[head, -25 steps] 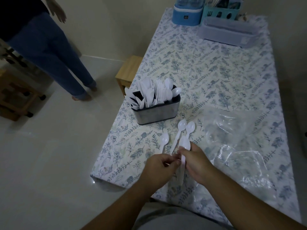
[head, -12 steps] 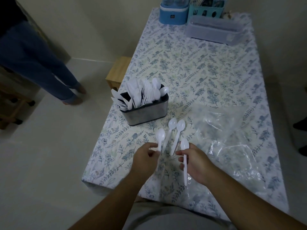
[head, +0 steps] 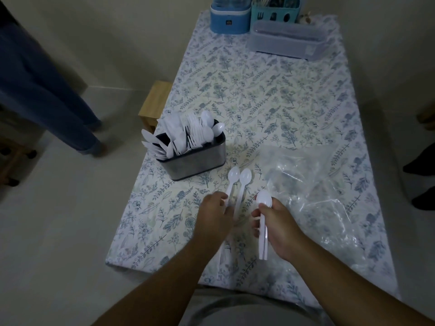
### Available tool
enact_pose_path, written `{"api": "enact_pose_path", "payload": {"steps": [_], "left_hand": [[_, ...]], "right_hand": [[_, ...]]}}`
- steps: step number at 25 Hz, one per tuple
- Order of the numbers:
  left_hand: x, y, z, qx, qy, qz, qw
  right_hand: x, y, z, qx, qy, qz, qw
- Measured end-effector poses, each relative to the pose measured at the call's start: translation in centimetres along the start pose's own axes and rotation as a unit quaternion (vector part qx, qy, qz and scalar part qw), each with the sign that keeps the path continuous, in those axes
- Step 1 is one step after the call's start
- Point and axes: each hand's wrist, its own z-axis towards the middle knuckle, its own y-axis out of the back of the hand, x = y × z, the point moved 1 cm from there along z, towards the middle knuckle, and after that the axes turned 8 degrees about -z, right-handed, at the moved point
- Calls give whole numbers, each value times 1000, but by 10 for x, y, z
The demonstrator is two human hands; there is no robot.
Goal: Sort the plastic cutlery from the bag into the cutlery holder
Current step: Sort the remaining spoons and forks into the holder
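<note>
Right hand [head: 274, 223]: fingers curled round white spoons [head: 263, 222], bowls up past the thumb, handles sticking out below the palm; how many spoons it holds is hard to tell.
Left hand [head: 215, 216]: low over the worktop [head: 294, 109], fingertips on the handle of the left spoon [head: 231, 182]; whether it pinches the handle or only touches it I cannot tell.
Second loose spoon [head: 243, 184]: flat on the worktop just beside the left one, bowls pointing away, both between the hands and the holder.
Holder [head: 195, 161]: metal, near the worktop's left edge, packed with white cutlery standing upright.
Bag [head: 317, 198]: clear plastic, crumpled flat on the worktop to the right of the hands.
Far end: a blue container [head: 229, 16], a teal basket [head: 275, 14] and a grey lidded box [head: 286, 41].
Floor at left: a person's jeans [head: 42, 90] and a wooden stool [head: 154, 102].
</note>
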Motion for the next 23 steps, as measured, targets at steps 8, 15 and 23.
{"api": "enact_pose_path", "payload": {"steps": [8,15,23], "left_hand": [[3,3,23,23,-17,44,999],[-31,-10,-39,71,-178,65,979],[-25,-19,-1,6,-88,5,996]], "right_hand": [[0,23,-3,23,-50,78,995],[6,9,3,43,17,24,999],[7,26,-4,-31,-1,16,999]]}}
